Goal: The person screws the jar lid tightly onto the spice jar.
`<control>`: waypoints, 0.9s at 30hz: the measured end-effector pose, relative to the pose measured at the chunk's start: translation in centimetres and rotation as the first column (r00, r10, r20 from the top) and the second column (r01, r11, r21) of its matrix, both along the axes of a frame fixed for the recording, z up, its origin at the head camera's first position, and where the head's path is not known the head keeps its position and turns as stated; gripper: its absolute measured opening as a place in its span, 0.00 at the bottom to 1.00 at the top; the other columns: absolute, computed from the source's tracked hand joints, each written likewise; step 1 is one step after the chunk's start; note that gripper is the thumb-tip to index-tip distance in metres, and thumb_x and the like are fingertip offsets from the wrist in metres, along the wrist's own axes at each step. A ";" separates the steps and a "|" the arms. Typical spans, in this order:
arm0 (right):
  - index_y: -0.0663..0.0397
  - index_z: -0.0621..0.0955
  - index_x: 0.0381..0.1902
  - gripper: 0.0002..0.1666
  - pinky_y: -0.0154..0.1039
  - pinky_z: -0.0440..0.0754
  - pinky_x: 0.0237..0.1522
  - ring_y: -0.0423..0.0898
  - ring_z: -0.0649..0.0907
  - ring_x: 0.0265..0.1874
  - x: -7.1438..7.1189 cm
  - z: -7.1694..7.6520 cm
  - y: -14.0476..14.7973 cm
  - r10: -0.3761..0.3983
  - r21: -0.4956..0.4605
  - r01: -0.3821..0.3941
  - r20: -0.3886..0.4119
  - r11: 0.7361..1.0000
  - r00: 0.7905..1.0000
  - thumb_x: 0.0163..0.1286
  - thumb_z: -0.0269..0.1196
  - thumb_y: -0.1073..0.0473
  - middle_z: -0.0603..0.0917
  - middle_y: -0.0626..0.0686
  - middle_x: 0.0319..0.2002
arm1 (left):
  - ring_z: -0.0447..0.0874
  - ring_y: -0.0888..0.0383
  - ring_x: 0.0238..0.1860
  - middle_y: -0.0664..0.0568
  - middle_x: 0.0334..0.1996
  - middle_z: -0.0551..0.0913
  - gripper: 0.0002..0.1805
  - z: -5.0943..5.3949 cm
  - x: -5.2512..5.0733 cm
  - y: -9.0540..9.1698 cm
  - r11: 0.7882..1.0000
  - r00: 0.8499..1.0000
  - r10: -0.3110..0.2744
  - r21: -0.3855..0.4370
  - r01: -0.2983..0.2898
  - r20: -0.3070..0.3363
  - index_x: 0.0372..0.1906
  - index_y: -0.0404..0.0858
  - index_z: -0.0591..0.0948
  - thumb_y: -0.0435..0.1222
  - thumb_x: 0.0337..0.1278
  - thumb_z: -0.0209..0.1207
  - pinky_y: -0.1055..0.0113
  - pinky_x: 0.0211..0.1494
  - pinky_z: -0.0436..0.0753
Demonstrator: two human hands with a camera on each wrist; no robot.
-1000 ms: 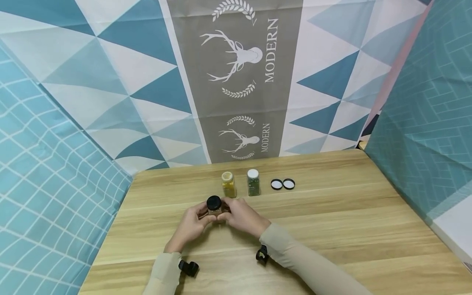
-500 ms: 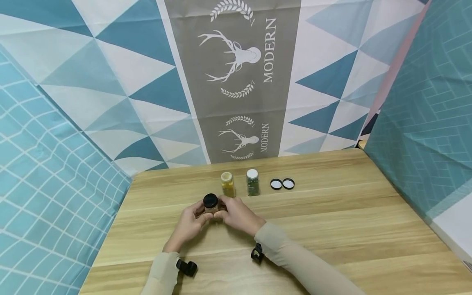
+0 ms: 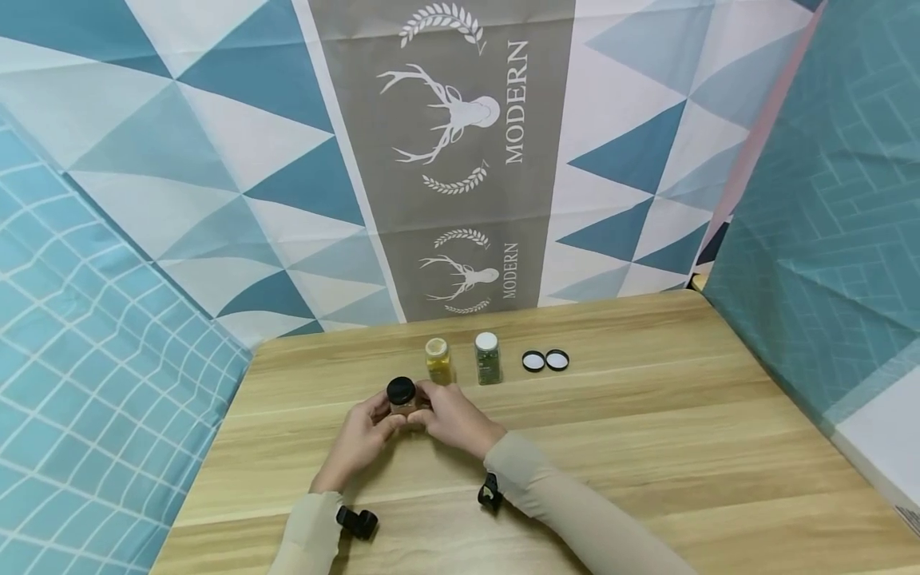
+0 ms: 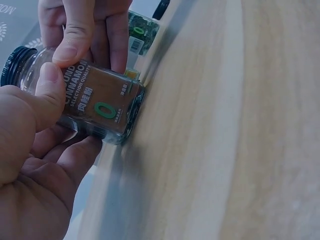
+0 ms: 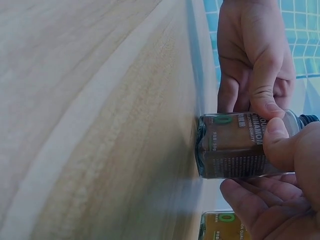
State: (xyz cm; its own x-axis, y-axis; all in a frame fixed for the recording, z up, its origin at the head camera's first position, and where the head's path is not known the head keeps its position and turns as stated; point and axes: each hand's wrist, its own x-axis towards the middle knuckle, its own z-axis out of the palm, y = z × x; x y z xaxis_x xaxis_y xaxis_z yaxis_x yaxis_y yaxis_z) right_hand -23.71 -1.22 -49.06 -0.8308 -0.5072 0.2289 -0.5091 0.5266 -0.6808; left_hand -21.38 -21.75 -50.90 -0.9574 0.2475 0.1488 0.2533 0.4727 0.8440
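Observation:
A square glass jar of brown ground cinnamon with a black lid (image 3: 401, 390) stands upright between both hands, its base at the tabletop. My left hand (image 3: 354, 442) grips its left side, thumb in front and fingers behind. From the other side my right hand (image 3: 458, 418) holds it the same way. The left wrist view shows the cinnamon jar (image 4: 102, 95) with both thumbs pressed on its label. In the right wrist view the jar (image 5: 232, 145) has its base against the wood, and the thumbs meet near its shoulder.
Behind the hands stand a yellow jar (image 3: 439, 361) with its top uncovered by black and a green-filled jar (image 3: 487, 358) with a white top. Two black-rimmed white discs (image 3: 545, 360) lie side by side to their right. Patterned cloth (image 3: 460, 176) hangs behind the wooden table (image 3: 647, 447).
Both hands and the cinnamon jar have shifted a little to the left, away from the yellow jar. Their grip looks the same, and the head view has moved slightly.

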 end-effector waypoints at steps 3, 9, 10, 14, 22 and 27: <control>0.61 0.79 0.62 0.28 0.33 0.87 0.55 0.44 0.88 0.50 -0.2 0.0 -0.2 -0.002 0.004 0.002 -0.007 1.000 1.000 0.70 0.70 0.52 0.89 0.57 0.52 | 0.86 0.55 0.58 0.43 0.58 0.86 0.27 0.0 -0.1 -0.1 1.000 1.000 0.010 -0.008 -0.010 -0.011 0.71 0.34 0.74 0.34 0.70 0.63 0.73 0.54 0.87; 0.61 0.79 0.61 0.27 0.33 0.88 0.52 0.43 0.89 0.46 -0.5 -0.1 -0.4 -0.011 0.002 0.011 -0.014 1.000 1.000 0.70 0.69 0.52 0.89 0.57 0.49 | 0.86 0.59 0.56 0.45 0.57 0.87 0.26 0.0 -0.4 -0.2 1.000 1.000 0.030 -0.003 -0.030 0.002 0.70 0.36 0.75 0.35 0.70 0.63 0.73 0.51 0.87; 0.61 0.79 0.61 0.27 0.33 0.88 0.52 0.43 0.89 0.46 -0.5 -0.1 -0.5 -0.012 -0.003 0.012 -0.012 1.000 1.000 0.70 0.70 0.52 0.89 0.57 0.49 | 0.86 0.59 0.56 0.45 0.58 0.87 0.26 0.0 -0.4 -0.2 1.000 1.000 0.030 -0.006 -0.030 -0.002 0.70 0.35 0.75 0.35 0.71 0.63 0.73 0.52 0.87; 0.61 0.79 0.61 0.27 0.33 0.88 0.53 0.44 0.89 0.48 -0.6 -0.2 -0.7 -0.021 -0.012 0.020 -0.008 1.000 1.000 0.70 0.70 0.53 0.89 0.58 0.50 | 0.86 0.55 0.57 0.43 0.58 0.86 0.27 0.0 -0.7 -0.2 1.000 1.000 0.029 -0.007 -0.030 -0.005 0.71 0.33 0.74 0.35 0.71 0.62 0.72 0.56 0.87; 0.61 0.78 0.62 0.27 0.33 0.89 0.51 0.44 0.89 0.47 -0.8 -0.1 -1.2 -0.036 -0.009 0.036 -0.001 0.999 0.999 0.71 0.69 0.54 0.90 0.59 0.49 | 0.85 0.51 0.60 0.43 0.60 0.85 0.28 -0.1 -0.9 -0.5 0.999 0.999 0.051 -0.015 -0.051 -0.005 0.72 0.34 0.73 0.35 0.71 0.62 0.70 0.57 0.87; 0.63 0.75 0.64 0.27 0.26 0.87 0.37 0.40 0.88 0.36 -0.7 -0.2 -1.4 -0.016 0.026 0.016 0.002 1.000 1.000 0.74 0.65 0.55 0.90 0.60 0.44 | 0.84 0.48 0.62 0.41 0.61 0.84 0.28 -0.2 -1.0 -0.5 0.997 0.998 0.067 -0.025 -0.067 0.000 0.72 0.33 0.73 0.35 0.71 0.62 0.67 0.59 0.87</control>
